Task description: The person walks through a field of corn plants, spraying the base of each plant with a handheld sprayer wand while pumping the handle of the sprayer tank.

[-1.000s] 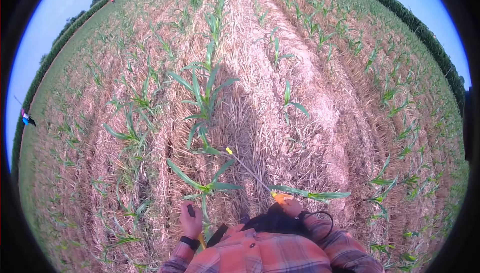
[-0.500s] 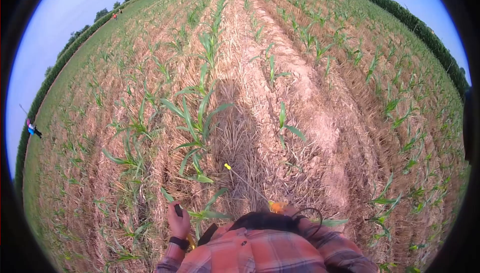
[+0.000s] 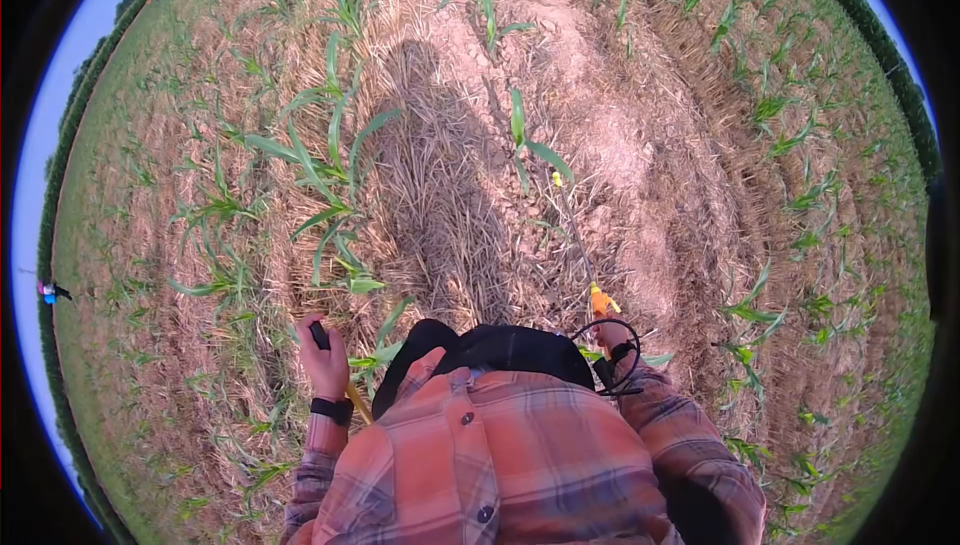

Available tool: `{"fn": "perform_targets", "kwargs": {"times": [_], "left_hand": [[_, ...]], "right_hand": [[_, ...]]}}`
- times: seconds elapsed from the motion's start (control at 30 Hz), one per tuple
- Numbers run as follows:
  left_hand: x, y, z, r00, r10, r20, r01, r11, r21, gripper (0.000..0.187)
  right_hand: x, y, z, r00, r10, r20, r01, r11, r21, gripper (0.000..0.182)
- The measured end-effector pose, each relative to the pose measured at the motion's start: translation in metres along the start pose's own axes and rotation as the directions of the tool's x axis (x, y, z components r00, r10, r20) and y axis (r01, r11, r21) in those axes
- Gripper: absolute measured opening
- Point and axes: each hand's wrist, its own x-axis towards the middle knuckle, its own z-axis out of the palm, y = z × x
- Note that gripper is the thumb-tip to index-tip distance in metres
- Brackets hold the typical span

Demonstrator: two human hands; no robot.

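My right hand point(image 3: 612, 333) is closed round the orange handle of a spray wand point(image 3: 599, 300). Its thin lance runs forward and slightly left to a yellow nozzle point(image 3: 557, 179), which overlaps the base of a small corn plant point(image 3: 518, 130) in this view. A black hose point(image 3: 637, 350) loops by my right wrist. At my left side, my left hand point(image 3: 325, 363) is wrapped round the black grip of a lever point(image 3: 319, 335); a yellow bar point(image 3: 358, 402) shows below, near the wrist. Larger corn plants point(image 3: 335, 170) grow ahead of the left hand.
Rows of young corn run forward through dry straw point(image 3: 440, 195), with bare soil point(image 3: 620, 150) to the right. My shadow point(image 3: 420, 105) falls ahead. A distant person point(image 3: 48, 293) stands at the far left, and a taller green strip point(image 3: 870, 35) borders the field at right.
The view has tilted down, showing more of my shirt. The wand has swung right and forward, its nozzle passing from the straw to beside the small corn plant. Both hands keep their grips.
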Motion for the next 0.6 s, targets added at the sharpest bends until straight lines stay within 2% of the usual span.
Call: {"fn": "perform_targets", "kwargs": {"times": [0.03, 0.1, 0.13, 0.2, 0.27, 0.3, 0.37, 0.43, 0.5, 0.53, 0.6], "left_hand": [[0.004, 0.004, 0.001, 1.000, 0.025, -0.007, -0.025, 1.000, 0.007, 0.021], [0.013, 0.007, 0.001, 1.000, -0.016, 0.015, 0.016, 1.000, 0.022, 0.020], [0.017, 0.001, 0.002, 0.998, -0.057, 0.031, 0.056, 0.998, 0.034, 0.021], [0.028, -0.009, 0.010, 0.993, -0.101, 0.055, 0.098, 0.994, 0.048, 0.021], [0.043, -0.018, 0.017, 0.998, 0.061, 0.010, -0.062, 0.992, 0.108, 0.021], [0.052, -0.019, 0.020, 0.998, 0.055, 0.008, -0.056, 0.992, 0.109, 0.021], [0.071, -0.019, 0.026, 0.998, -0.014, 0.058, 0.015, 1.000, -0.011, 0.022], [0.090, -0.028, 0.032, 0.997, -0.058, 0.059, 0.058, 0.998, 0.004, 0.022], [0.110, -0.035, 0.035, 0.999, -0.028, 0.021, 0.028, 0.999, 0.030, 0.020], [0.121, -0.042, 0.035, 0.999, -0.035, 0.016, 0.035, 0.999, 0.025, 0.020], [0.140, -0.056, 0.032, 0.984, -0.159, 0.078, 0.161, 0.986, -0.031, 0.021]], "right_hand": [[0.003, -0.002, -0.002, 0.995, -0.007, -0.096, 0.005, 1.000, -0.019, 0.018], [0.003, -0.017, -0.006, 0.978, -0.038, -0.207, 0.048, 0.998, 0.042, 0.019], [-0.003, -0.029, -0.007, 0.978, -0.076, -0.193, 0.104, 0.985, 0.141, 0.016], [0.007, -0.039, -0.017, 0.975, -0.077, -0.210, 0.116, 0.977, 0.178, 0.015], [0.015, -0.054, -0.014, 0.958, -0.043, -0.283, 0.135, 0.940, 0.312, 0.013], [0.019, -0.062, -0.012, 0.955, -0.029, -0.296, 0.138, 0.925, 0.354, 0.012], [0.025, -0.079, -0.004, 0.938, 0.000, -0.347, 0.137, 0.919, 0.370, 0.011], [0.033, -0.094, 0.010, 0.926, -0.011, -0.377, 0.147, 0.932, 0.332, 0.011], [0.039, -0.112, 0.032, 0.914, -0.020, -0.404, 0.150, 0.944, 0.293, 0.012], [0.040, -0.123, 0.045, 0.921, -0.033, -0.388, 0.122, 0.971, 0.207, 0.013], [0.044, -0.147, 0.073, 0.924, -0.014, -0.382, 0.044, 0.997, 0.070, 0.014]]}}
